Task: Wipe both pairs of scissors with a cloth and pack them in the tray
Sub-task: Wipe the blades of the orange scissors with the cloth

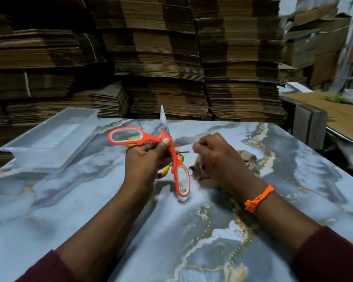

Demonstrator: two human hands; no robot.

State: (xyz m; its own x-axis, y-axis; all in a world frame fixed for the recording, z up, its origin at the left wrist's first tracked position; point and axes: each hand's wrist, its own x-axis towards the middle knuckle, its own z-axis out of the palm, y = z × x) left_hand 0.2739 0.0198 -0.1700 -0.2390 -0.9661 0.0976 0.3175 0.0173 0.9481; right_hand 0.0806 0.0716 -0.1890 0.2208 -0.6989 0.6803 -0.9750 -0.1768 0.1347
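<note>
— Where are the orange scissors (173, 154)?
— Lifted above the middle of the marble table (69, 200). The left hand (145, 157) is clamped round their pivot, handles splayed, with one blade pointing to 12 o'clock.
— And the right hand (222, 159)?
— At their 3 o'clock, curled over the brown cloth (248, 157); blur hides whether it grips it.
— The second pair?
— Yellow scissors (165, 170) lie under the left hand, mostly hidden. The clear tray (55, 135) sits at 10 o'clock, well apart.
</note>
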